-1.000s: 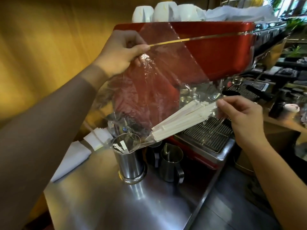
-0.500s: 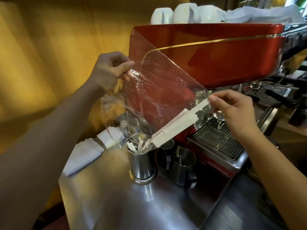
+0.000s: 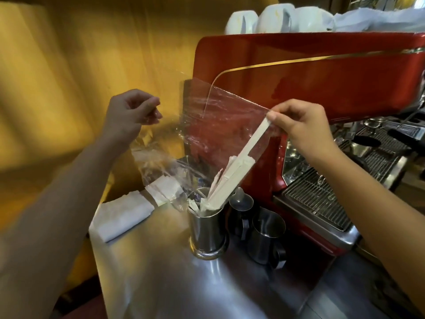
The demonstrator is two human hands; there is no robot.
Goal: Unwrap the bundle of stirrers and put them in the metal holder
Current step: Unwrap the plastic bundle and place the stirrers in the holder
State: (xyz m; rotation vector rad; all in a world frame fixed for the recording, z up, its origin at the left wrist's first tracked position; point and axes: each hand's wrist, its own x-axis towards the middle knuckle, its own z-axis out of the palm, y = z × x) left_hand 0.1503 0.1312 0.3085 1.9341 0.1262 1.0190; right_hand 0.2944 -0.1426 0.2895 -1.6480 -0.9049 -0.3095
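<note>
A round metal holder (image 3: pixel 208 229) stands on the steel counter, with a few stirrers in it. The bundle of pale paper-wrapped stirrers (image 3: pixel 232 178) leans steeply with its lower ends inside the holder's mouth. My right hand (image 3: pixel 303 125) pinches the top end of the longest stirrer together with an edge of the clear plastic wrap (image 3: pixel 220 120). The wrap hangs as a loose sheet above the holder. My left hand (image 3: pixel 132 113) pinches the wrap's left edge at about the same height.
Two steel milk jugs (image 3: pixel 264 233) stand just right of the holder. Folded white cloths (image 3: pixel 122 212) lie to its left. A red espresso machine (image 3: pixel 310 72) with a drip grate (image 3: pixel 319 199) rises behind, with white cups (image 3: pixel 271 18) on top. A yellow wall is on the left.
My right hand swung the bundle from nearly level to steep, and its lower ends slid into the holder. My left hand came down with the wrap.
</note>
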